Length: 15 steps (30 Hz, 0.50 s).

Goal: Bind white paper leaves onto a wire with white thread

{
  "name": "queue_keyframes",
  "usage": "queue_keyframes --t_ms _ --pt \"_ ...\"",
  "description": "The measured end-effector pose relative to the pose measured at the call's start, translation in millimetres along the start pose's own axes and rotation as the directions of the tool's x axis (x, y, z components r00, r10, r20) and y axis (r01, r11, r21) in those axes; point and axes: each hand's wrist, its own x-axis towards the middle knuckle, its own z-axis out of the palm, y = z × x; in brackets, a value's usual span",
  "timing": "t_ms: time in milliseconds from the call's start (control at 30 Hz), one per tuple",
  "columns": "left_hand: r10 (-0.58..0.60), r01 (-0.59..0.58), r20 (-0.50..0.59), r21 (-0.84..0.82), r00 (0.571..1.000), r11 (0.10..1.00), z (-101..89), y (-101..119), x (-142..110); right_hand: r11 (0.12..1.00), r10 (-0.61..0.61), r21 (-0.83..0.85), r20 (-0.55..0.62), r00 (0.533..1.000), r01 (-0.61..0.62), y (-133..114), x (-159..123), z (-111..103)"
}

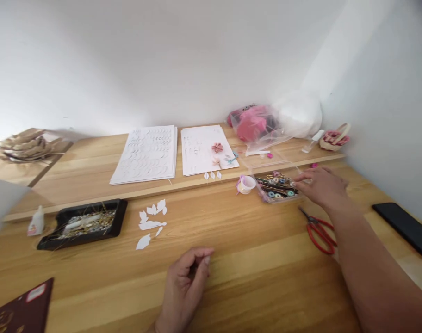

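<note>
My right hand (320, 185) reaches over the right side of a clear plastic box (283, 200), its fingertips pinched together at the box's contents. Whatever lies between those fingers is hidden or too small to name. Inside the box are dark sticks, several small spools and small metal pieces. My left hand (186, 282) rests low over the desk's middle, fingers curled and thumb against the index finger; anything held there cannot be made out. Red-handled pliers or snips (320, 236) lie beneath my right forearm. A spool of pale thread (246, 184) stands left of the box.
White paper cutouts (150, 224) lie left of centre, near a black tray (119, 217) and a glue bottle (36, 222). Paper sheets (145, 155), pink flowers (217, 147), plastic bags (259, 125) and a little basket (334, 138) occupy the raised shelf. A black phone (405, 229) lies at right.
</note>
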Motion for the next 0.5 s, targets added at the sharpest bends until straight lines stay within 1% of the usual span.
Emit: queue_keyframes --t_ms 100,167,267,400,500 --pt "0.000 0.000 -0.014 -0.016 1.000 1.000 1.4 -7 -2 0.999 0.016 -0.043 0.021 1.000 -0.015 -1 2 0" --pt "0.006 -0.007 -0.006 -0.023 1.000 1.000 2.5 -10 -3 0.996 0.025 -0.083 0.055 0.998 -0.020 -4 2 -2" --pt "0.029 -0.029 0.005 -0.030 1.000 0.999 3.1 -9 -2 0.994 0.032 -0.107 0.111 0.993 -0.020 -8 2 -6" --pt "0.038 -0.038 0.009 -0.041 0.999 0.998 3.3 -2 0 0.996 0.057 -0.081 0.192 0.980 -0.041 -7 3 -8" --pt "0.066 -0.064 0.028 -0.053 0.997 0.997 3.4 0 1 0.999 0.024 -0.027 0.200 0.980 -0.019 0 9 -2"
